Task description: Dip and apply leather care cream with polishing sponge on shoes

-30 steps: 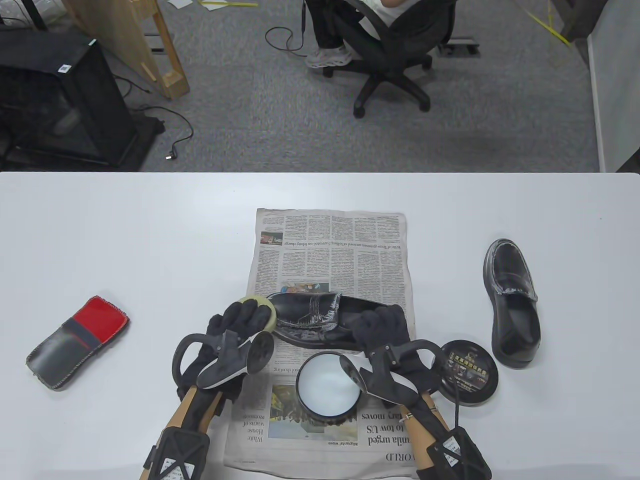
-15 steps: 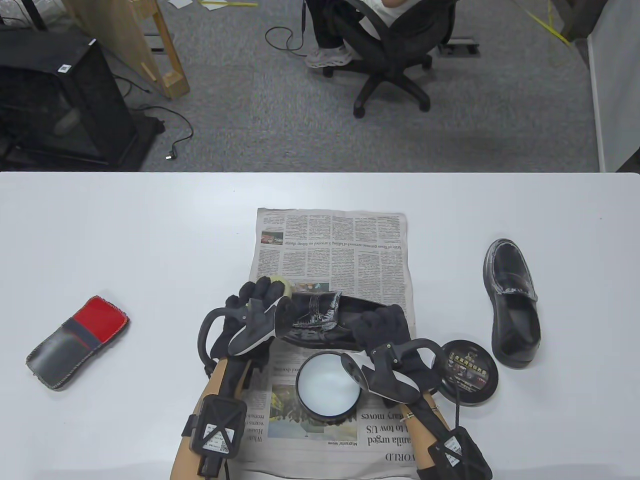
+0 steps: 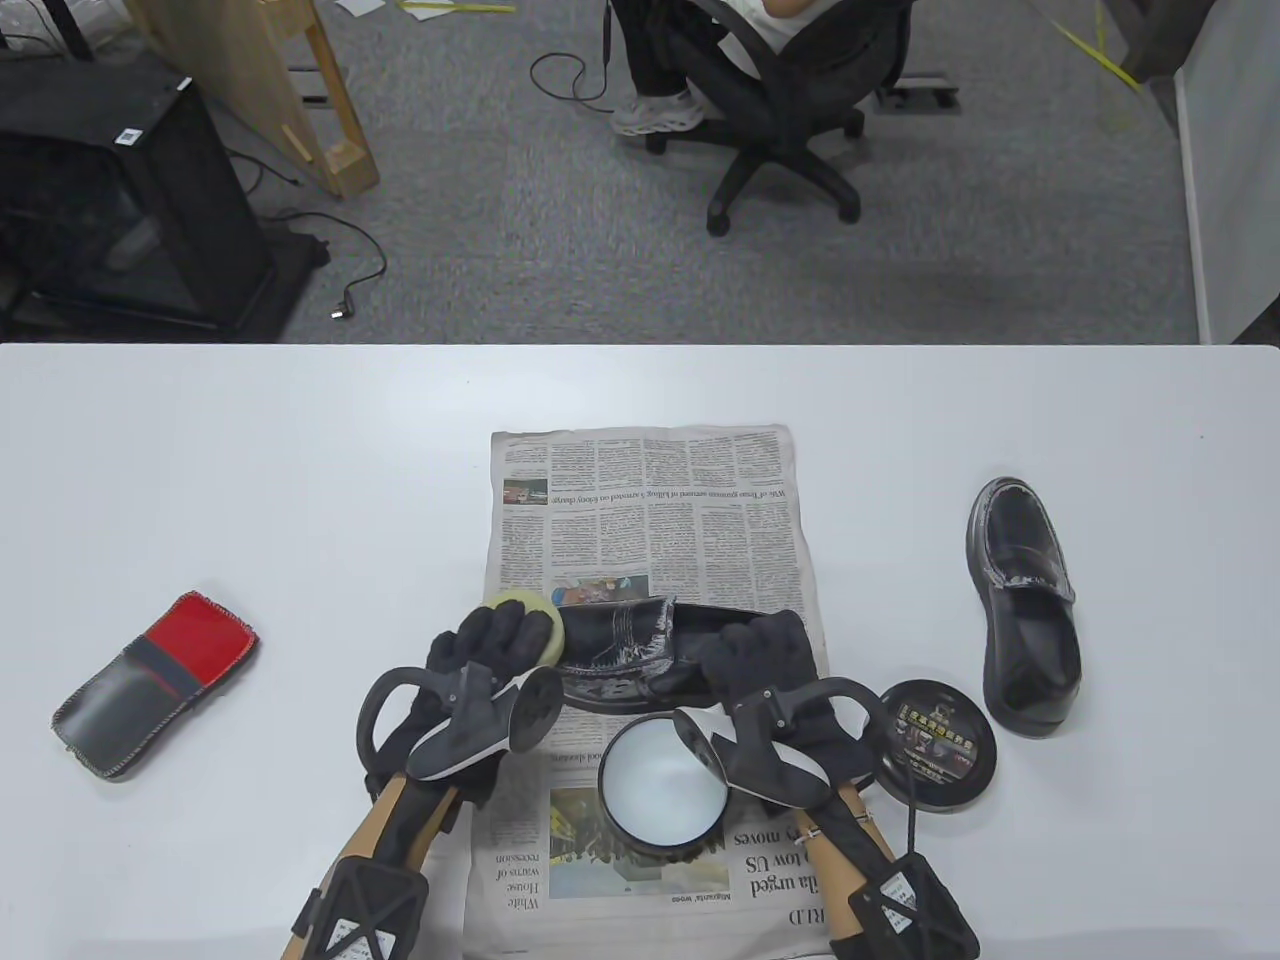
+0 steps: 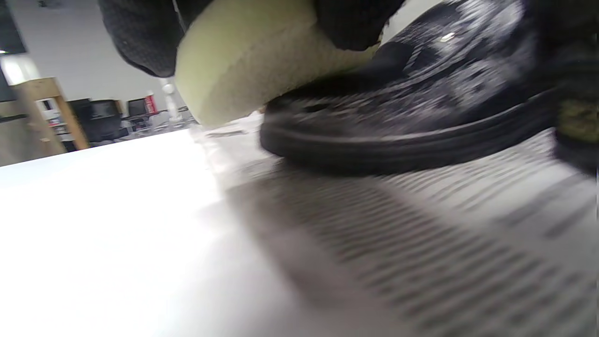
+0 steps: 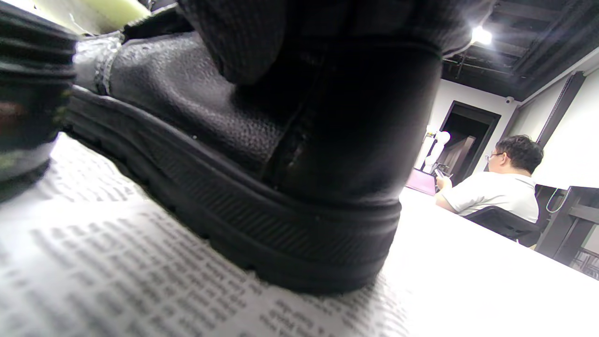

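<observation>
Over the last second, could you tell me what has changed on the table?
The left hand swept the sponge up over the toe of the shoe and back toward its tip. The newspaper, shoe and cream tin shifted slightly. The right hand still grips the heel; lid, other shoe and cloth stayed put.

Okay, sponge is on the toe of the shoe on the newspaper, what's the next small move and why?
Probably sweep the sponge along the upper toward the heel. The left hand presses it on the toe of the shoe, the right hand steadies the heel, and white cream streaks near the tongue look unspread. The open cream tin sits close for a re-dip.
</observation>
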